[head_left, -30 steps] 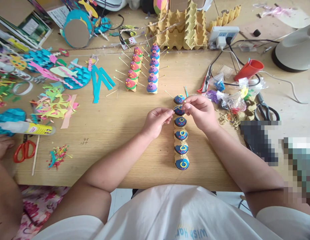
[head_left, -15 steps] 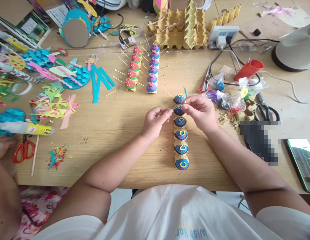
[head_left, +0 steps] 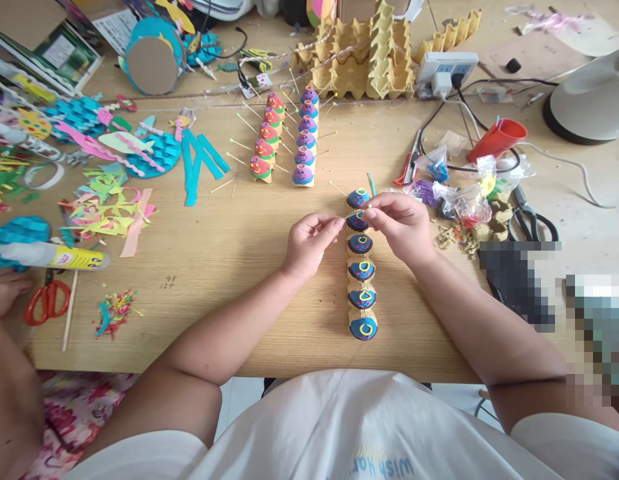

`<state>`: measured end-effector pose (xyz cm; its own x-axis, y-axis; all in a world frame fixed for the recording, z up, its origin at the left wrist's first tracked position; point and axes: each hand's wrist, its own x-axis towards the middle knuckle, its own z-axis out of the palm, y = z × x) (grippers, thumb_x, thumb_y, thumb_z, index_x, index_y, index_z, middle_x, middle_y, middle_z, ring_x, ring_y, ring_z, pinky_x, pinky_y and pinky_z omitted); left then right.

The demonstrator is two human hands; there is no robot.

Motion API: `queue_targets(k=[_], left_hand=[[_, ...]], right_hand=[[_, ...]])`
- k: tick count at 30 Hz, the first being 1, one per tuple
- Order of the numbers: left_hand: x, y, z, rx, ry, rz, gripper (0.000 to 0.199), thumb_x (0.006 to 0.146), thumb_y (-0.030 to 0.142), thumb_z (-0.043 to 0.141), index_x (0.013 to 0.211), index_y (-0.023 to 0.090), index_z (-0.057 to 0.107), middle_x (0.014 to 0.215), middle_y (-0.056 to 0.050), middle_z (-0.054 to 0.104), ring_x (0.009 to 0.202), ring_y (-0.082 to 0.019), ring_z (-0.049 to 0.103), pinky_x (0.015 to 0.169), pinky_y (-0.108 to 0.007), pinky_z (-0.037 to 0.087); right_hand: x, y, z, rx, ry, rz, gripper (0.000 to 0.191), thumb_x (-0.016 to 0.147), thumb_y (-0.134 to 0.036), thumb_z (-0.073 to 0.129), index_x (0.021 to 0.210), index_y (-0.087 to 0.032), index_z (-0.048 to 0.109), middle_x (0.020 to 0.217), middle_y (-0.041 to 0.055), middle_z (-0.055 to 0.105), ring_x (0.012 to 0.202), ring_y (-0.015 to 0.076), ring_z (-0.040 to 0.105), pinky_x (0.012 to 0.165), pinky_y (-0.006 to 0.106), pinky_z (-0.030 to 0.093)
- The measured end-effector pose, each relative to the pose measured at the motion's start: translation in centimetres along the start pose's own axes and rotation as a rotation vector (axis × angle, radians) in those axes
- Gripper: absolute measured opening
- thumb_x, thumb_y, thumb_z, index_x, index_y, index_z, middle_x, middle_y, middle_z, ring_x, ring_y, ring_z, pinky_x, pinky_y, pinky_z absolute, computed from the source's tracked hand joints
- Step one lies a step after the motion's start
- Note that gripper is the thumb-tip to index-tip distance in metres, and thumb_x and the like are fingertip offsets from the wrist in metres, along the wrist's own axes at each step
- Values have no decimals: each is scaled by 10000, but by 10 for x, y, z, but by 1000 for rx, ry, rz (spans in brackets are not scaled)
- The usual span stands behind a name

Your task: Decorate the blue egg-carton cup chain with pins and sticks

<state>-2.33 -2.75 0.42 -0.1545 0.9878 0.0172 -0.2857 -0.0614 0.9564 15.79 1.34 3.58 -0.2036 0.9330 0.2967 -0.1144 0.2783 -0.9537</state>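
Note:
My left hand (head_left: 312,245) pinches one end of a thin toothpick (head_left: 354,213) between thumb and forefinger. The fingers of my right hand (head_left: 403,223) close on its other end, where a small pale bead shows. Both hands hover over the far part of an egg-carton strip (head_left: 362,269) that runs toward me. Blue caps with yellow rings cover its bumps. From the farthest cap a pale toothpick sticks out to the left and a blue-coated one to the right. My fingers partly hide the second cap.
Finished-looking red-green (head_left: 262,148) and purple (head_left: 304,157) carton strips bristle with toothpicks farther back. On the right lie clay bags (head_left: 462,200), black scissors (head_left: 532,217), a red cup (head_left: 498,138) and cables. Paper scraps (head_left: 109,207), a glue bottle (head_left: 64,256) and another person's hand (head_left: 9,291) occupy the left.
Hardly anything differs. Both hands keep their pinch on the toothpick above the strip, with only a very slight shift of the right hand.

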Motion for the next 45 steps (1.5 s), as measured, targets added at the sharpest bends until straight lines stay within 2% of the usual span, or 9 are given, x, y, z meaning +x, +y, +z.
queue_targets(k=[3, 9, 25, 31, 34, 39, 45], left_hand=[[0, 0, 0, -1, 4, 32, 405, 715, 568, 947, 820, 202, 808, 736, 6, 751, 663, -76, 631, 618, -214, 503], [-1, -1, -1, 32, 11, 42, 386, 741, 560, 934, 846, 209, 815, 756, 6, 755, 684, -78, 626, 642, -215, 516], [-3, 0, -2, 76, -12, 73, 352, 785, 551, 906, 842, 214, 823, 731, 6, 739, 681, -85, 610, 634, -211, 519], [-3, 0, -2, 68, 10, 51, 381, 763, 572, 914, 836, 211, 817, 735, 3, 744, 677, -88, 614, 621, -213, 517], [-1, -1, -2, 23, 3, 42, 376, 751, 565, 927, 828, 212, 824, 750, 2, 760, 669, -78, 627, 609, -197, 512], [-1, -2, -2, 25, -29, 58, 371, 748, 556, 934, 823, 209, 828, 724, 8, 756, 641, -67, 621, 605, -189, 509], [-3, 0, -1, 89, -77, 40, 386, 761, 578, 917, 849, 209, 844, 706, 7, 745, 624, -68, 592, 602, -202, 505]], right_hand=[[0, 1, 0, 34, -23, 11, 432, 725, -599, 963, 857, -225, 789, 788, 1, 753, 642, 99, 633, 600, 240, 577], [1, 5, -2, 54, -35, 46, 451, 835, -655, 857, 868, -209, 803, 746, 9, 758, 616, 96, 635, 572, 226, 551], [-1, 2, -1, 19, -4, 24, 428, 842, -615, 872, 781, -211, 744, 682, -7, 734, 549, 83, 583, 564, 240, 529], [0, 5, -3, 45, -30, 65, 482, 873, -697, 799, 859, -215, 790, 735, 6, 749, 593, 91, 616, 559, 231, 524], [0, 6, -3, 77, -50, 86, 467, 818, -670, 865, 917, -217, 804, 762, 3, 755, 617, 97, 626, 577, 236, 541], [-1, 1, 2, 97, -83, 82, 389, 723, -542, 982, 841, -220, 797, 809, 12, 773, 713, 114, 667, 668, 261, 584], [-1, -3, 2, 26, -77, 72, 427, 743, -601, 949, 795, -225, 753, 762, 3, 737, 658, 112, 618, 614, 270, 554]])
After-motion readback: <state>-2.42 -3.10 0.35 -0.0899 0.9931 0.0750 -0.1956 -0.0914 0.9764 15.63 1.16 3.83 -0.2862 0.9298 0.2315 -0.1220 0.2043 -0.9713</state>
